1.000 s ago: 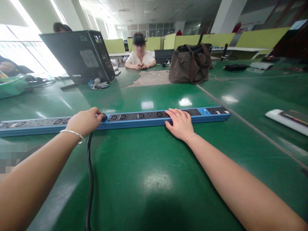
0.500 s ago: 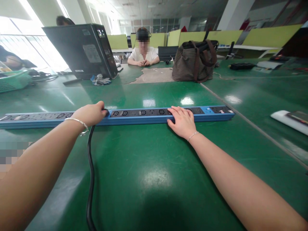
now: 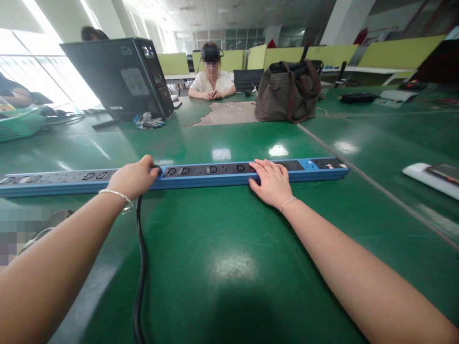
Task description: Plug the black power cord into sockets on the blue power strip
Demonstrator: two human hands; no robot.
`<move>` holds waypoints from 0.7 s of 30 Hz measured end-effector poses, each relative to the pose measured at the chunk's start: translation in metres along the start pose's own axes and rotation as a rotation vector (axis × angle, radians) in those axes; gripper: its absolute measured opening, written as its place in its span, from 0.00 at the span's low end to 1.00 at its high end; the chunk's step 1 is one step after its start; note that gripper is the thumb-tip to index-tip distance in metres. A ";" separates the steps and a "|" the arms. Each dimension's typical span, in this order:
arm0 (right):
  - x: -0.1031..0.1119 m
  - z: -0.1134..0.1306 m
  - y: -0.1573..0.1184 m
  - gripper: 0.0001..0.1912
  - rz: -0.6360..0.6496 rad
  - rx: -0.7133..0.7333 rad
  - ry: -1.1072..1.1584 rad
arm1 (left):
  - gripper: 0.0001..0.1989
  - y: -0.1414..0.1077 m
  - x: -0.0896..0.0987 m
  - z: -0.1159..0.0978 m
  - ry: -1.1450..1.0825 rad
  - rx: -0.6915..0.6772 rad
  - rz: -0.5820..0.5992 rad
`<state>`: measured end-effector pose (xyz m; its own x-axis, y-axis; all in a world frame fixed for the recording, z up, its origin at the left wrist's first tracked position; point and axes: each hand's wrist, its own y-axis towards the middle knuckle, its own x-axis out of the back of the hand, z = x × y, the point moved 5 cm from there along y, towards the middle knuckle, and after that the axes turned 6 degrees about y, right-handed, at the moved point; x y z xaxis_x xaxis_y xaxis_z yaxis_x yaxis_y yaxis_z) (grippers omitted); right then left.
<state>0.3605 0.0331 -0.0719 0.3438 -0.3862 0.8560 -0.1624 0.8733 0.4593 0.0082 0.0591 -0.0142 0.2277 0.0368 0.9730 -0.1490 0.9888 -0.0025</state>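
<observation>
A long blue power strip (image 3: 208, 182) with black sockets lies across the green table. My left hand (image 3: 132, 177) is closed around a black plug (image 3: 156, 168), held against the top of the strip left of its middle. Most of the plug is hidden by my fingers, so how deep it sits in a socket cannot be seen. Its thick black cable (image 3: 141, 258) drops from under that hand toward the near edge. My right hand (image 3: 271, 182) grips the strip right of its middle, fingers over the sockets and thumb against the front side.
Across the green table (image 3: 201, 229) stand a black computer case (image 3: 118, 81) and a brown striped bag (image 3: 276, 95). Gloves (image 3: 148, 121) lie by the case. A green basket (image 3: 17, 125) is at left, a white device (image 3: 430, 179) at right. A person (image 3: 211, 83) sits opposite.
My left hand has tilted slightly, knuckles a little lower, still on the plug. The cable's lower part has shifted a little to the right. My right hand stays on the strip.
</observation>
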 end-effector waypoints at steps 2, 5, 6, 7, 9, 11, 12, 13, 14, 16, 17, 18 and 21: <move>0.000 0.000 0.000 0.25 0.005 -0.001 -0.001 | 0.22 0.008 0.002 0.001 0.005 -0.039 0.038; 0.000 0.000 0.000 0.25 0.001 -0.003 0.006 | 0.23 0.007 0.002 0.001 0.001 -0.034 0.033; 0.000 0.000 0.000 0.25 -0.002 -0.003 0.010 | 0.24 0.003 0.000 0.000 -0.005 -0.018 0.016; 0.000 0.000 0.000 0.25 -0.004 -0.003 0.014 | 0.25 -0.002 -0.002 -0.002 -0.015 0.002 -0.010; 0.000 0.000 0.000 0.24 -0.006 -0.004 0.018 | 0.27 -0.014 -0.006 -0.005 -0.042 0.050 -0.074; 0.000 0.000 0.000 0.25 -0.007 -0.007 0.018 | 0.27 -0.024 -0.009 -0.006 -0.073 0.092 -0.131; 0.000 0.000 0.000 0.25 -0.007 -0.007 0.018 | 0.27 -0.026 -0.011 -0.006 -0.088 0.108 -0.144; 0.000 0.000 0.000 0.25 -0.007 -0.006 0.017 | 0.27 -0.027 -0.012 -0.006 -0.100 0.117 -0.145; 0.000 0.000 0.000 0.25 -0.006 -0.005 0.017 | 0.28 -0.026 -0.012 -0.005 -0.109 0.120 -0.136; 0.000 0.000 0.000 0.25 -0.007 -0.003 0.014 | 0.28 -0.021 -0.011 -0.002 -0.118 0.108 -0.107; 0.000 0.000 0.000 0.25 -0.008 -0.002 0.011 | 0.27 -0.017 -0.009 0.000 -0.120 0.097 -0.090; 0.000 0.000 0.000 0.25 -0.009 -0.001 0.008 | 0.26 -0.014 -0.008 0.002 -0.123 0.087 -0.077; 0.000 0.000 -0.001 0.25 -0.012 0.003 0.003 | 0.25 -0.008 -0.005 0.008 -0.144 0.085 -0.072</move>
<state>0.3604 0.0322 -0.0720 0.3490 -0.3958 0.8494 -0.1612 0.8676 0.4705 0.0008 0.0495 -0.0171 0.1012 -0.0608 0.9930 -0.2197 0.9721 0.0819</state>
